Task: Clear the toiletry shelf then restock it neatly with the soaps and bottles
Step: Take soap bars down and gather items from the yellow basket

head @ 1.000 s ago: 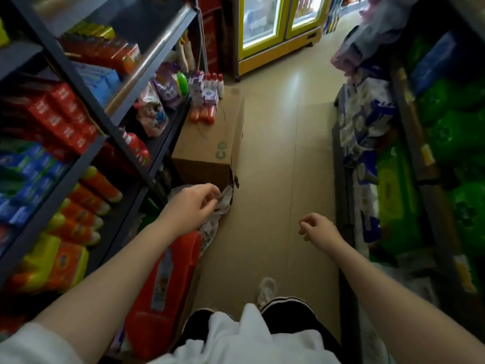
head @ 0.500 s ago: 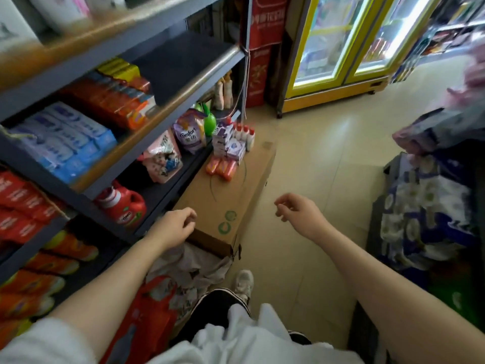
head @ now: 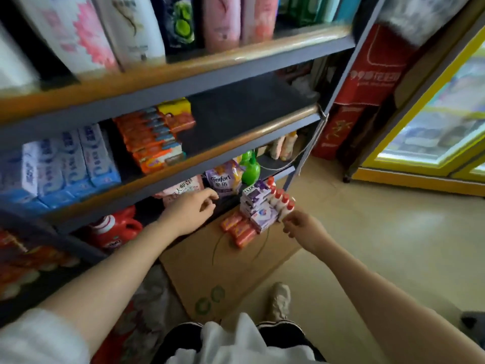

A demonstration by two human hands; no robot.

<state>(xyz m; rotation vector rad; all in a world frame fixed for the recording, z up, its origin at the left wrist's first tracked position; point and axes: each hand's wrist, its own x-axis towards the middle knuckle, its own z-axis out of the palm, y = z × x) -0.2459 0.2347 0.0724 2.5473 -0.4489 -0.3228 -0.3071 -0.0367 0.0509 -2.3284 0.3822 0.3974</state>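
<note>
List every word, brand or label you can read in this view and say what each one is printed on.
"Comfort": on the purple pouch on the lower shelf.
"LUX": on the top purple soap box stacked on the cardboard box.
Too blurred to read: white print on the red carton, the pink pouch, the blue packs, the orange soap boxes, the red jug and the tall bottles on the top shelf.
</note>
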